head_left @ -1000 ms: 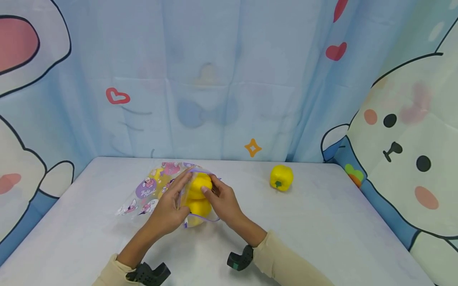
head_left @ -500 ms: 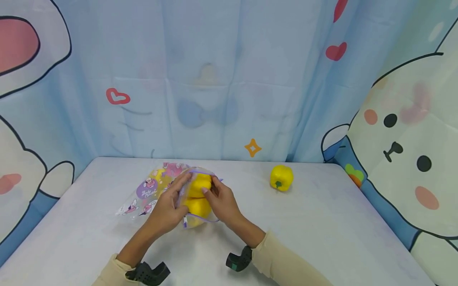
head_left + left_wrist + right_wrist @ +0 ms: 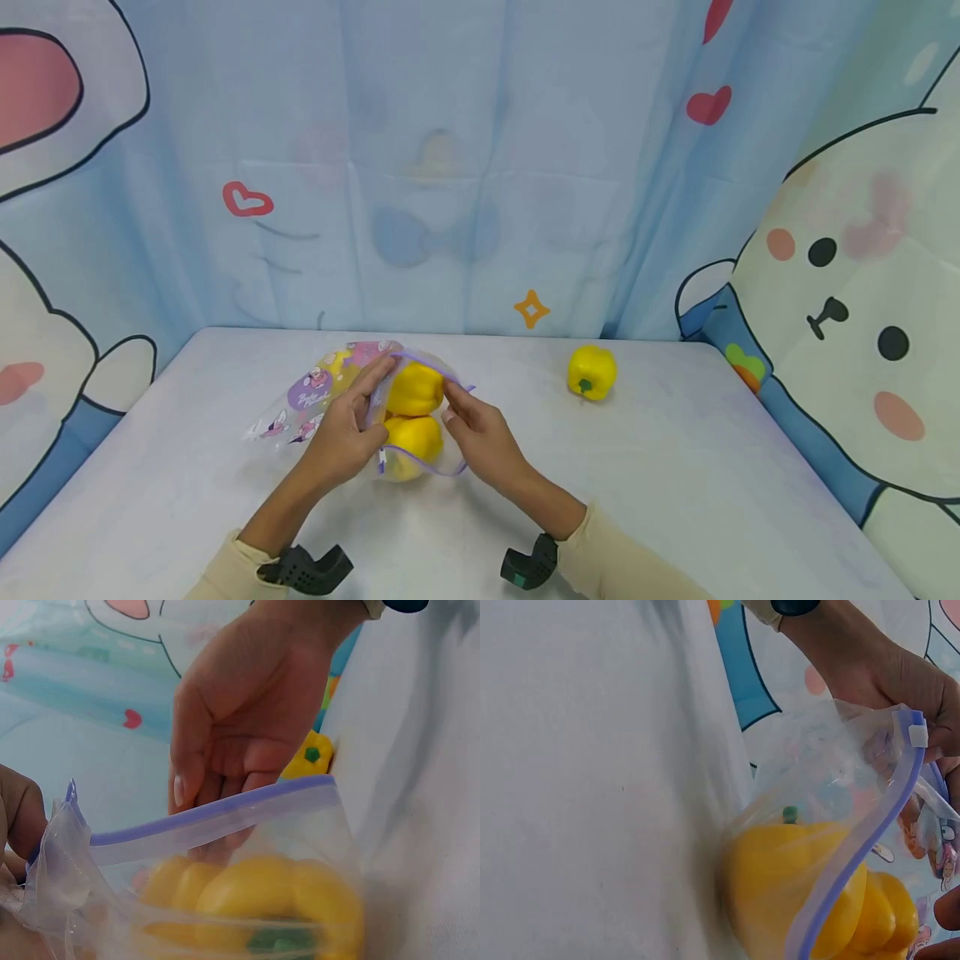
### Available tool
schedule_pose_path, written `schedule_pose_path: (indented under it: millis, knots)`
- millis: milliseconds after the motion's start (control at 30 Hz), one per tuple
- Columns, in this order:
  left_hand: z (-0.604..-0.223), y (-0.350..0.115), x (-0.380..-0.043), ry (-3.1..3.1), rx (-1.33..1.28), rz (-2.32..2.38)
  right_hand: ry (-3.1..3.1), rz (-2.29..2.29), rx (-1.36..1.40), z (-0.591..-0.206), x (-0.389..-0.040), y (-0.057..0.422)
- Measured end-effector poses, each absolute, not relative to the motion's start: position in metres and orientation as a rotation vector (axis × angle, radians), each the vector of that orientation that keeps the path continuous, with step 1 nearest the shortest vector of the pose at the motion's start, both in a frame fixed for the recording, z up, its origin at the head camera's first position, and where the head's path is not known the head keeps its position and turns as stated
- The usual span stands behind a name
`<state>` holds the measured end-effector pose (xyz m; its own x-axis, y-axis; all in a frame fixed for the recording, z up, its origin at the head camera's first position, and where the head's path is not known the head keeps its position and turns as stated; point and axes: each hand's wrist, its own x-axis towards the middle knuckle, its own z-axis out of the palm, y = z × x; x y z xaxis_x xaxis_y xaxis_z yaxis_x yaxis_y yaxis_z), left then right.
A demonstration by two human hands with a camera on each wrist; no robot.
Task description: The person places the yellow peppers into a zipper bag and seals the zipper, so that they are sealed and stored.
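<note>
A clear zip bag (image 3: 309,393) with purple trim and printed cartoon figures lies on its side, its mouth facing right. Two yellow bell peppers show at the mouth, an upper one (image 3: 414,390) and a lower one (image 3: 417,437). My left hand (image 3: 339,435) grips the bag's edge; in the right wrist view that left hand (image 3: 900,682) pinches it beside the white slider. My right hand (image 3: 487,440) is at the mouth. In the left wrist view the right hand's fingers (image 3: 225,769) look loosely extended, their tips behind the clear wall.
Another yellow bell pepper (image 3: 592,373) with a green stem stands on the white table (image 3: 675,475), right of the bag near the back edge. Behind the table hangs a blue cartoon-print curtain (image 3: 420,167).
My right hand has drawn back slightly to the right and its thumb has come off the upper pepper. The bag's mouth has widened. My left hand keeps its grip, moving slightly left.
</note>
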<state>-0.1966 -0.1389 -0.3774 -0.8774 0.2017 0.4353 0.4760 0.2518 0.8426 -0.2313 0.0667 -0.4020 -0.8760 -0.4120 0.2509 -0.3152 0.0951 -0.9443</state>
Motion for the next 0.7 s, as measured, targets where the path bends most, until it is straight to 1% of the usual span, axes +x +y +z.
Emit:
schedule_pose_path:
  millis: [167,300,533,700]
  knots:
    - [-0.378,-0.139,-0.197,-2.289,-0.673,-1.648,2.22,-1.845,-0.632,-0.394,-0.223,0.078]
    - [-0.377,-0.14,-0.198,-2.282,-0.667,-1.652,2.133,-1.829,-0.635,-0.387,-0.222,0.089]
    - [-0.378,-0.14,-0.197,-2.281,-0.659,-1.687,1.753,-2.014,-0.619,-0.378,-0.234,0.114]
    - [-0.378,-0.14,-0.197,-2.277,-0.672,-1.689,1.902,-2.027,-0.69,-0.377,-0.245,0.129]
